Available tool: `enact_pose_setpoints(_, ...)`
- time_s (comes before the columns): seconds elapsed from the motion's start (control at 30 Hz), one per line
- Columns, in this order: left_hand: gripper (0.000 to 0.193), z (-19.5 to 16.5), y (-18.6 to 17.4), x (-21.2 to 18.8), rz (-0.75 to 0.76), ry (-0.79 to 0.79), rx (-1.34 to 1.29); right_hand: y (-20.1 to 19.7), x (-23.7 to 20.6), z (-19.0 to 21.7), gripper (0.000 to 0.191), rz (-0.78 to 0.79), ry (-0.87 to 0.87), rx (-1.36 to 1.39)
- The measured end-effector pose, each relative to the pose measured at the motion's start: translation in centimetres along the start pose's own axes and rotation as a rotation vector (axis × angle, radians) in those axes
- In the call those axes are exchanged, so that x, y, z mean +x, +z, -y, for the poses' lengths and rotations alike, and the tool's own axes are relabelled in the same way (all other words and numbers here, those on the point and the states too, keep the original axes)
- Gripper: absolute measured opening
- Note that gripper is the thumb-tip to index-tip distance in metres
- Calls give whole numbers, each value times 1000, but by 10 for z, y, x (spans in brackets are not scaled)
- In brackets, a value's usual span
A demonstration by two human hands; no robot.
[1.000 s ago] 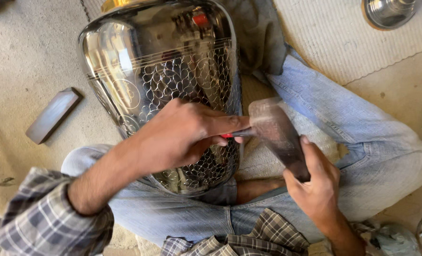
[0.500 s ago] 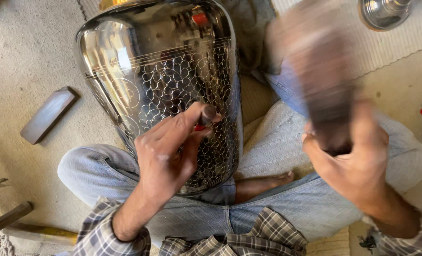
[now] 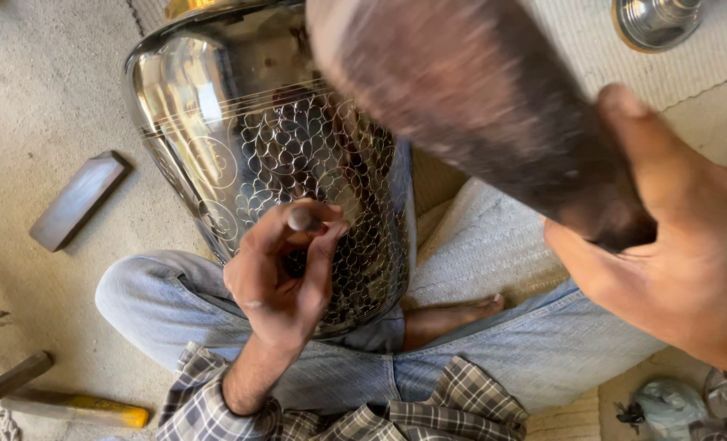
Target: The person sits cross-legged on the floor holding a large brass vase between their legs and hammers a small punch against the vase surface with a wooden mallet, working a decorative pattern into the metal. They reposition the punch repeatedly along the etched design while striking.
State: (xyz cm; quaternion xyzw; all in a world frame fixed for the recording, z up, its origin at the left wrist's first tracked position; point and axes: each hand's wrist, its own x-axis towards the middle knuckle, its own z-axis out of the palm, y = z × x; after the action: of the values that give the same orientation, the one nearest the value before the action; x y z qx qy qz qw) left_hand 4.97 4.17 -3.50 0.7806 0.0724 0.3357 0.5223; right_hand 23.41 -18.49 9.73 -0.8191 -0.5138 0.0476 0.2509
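Here the left hand [image 3: 277, 273] pinches a small round-headed steel punch [image 3: 304, 218] against the large polished, scale-engraved metal vessel [image 3: 257, 139] resting across the lap, while the right hand [image 3: 673, 253] grips a raised, blurred dark wooden mallet [image 3: 469, 106], so the engraving stroke seems poised, calling for a square blow on the punch head.

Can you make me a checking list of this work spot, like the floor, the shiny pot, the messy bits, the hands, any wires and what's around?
Surface: grey concrete floor, woven pale mat under the legs.
Job's things: large shiny metal vessel with scale pattern resting on the lap; small metal punch; blurred dark wooden mallet.
Clutter: flat dark rectangular block; yellow-handled tool; crumpled greenish bag.
Hands: left hand grips the punch against the vessel; right hand holds the mallet raised.
Cables: nothing seen.
Surroundings: round metal dish at top right.
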Motion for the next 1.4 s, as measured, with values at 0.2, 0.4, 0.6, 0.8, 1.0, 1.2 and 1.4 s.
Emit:
enact_pose_setpoints(0.2,29,12,-1,-10,-77,-99,-51,4,18,3,87,394,-57,-274)
enact_pose_setpoints(0.4,42,6,6,-15,-142,-95,-133,-14,30,10,85,191,-91,-211)
enact_pose_setpoints(0.6,35,6,7,-15,-157,-30,-174,-13,41,4,88,72,-61,1)
enact_pose_setpoints(0.8,15,12,-8,-5,28,-32,271,0,44,6,88,206,-100,-76)
enact_pose_setpoints(1.0,29,5,-9,21,226,10,184,14,17,-15,81,91,24,105)
enact_pose_setpoints(1.2,34,0,-9,49,479,4,263,45,-28,-27,88,56,285,344)
enact_pose_setpoints(1.4,42,-10,-14,72,631,77,126,77,-65,-16,81,-162,308,192)
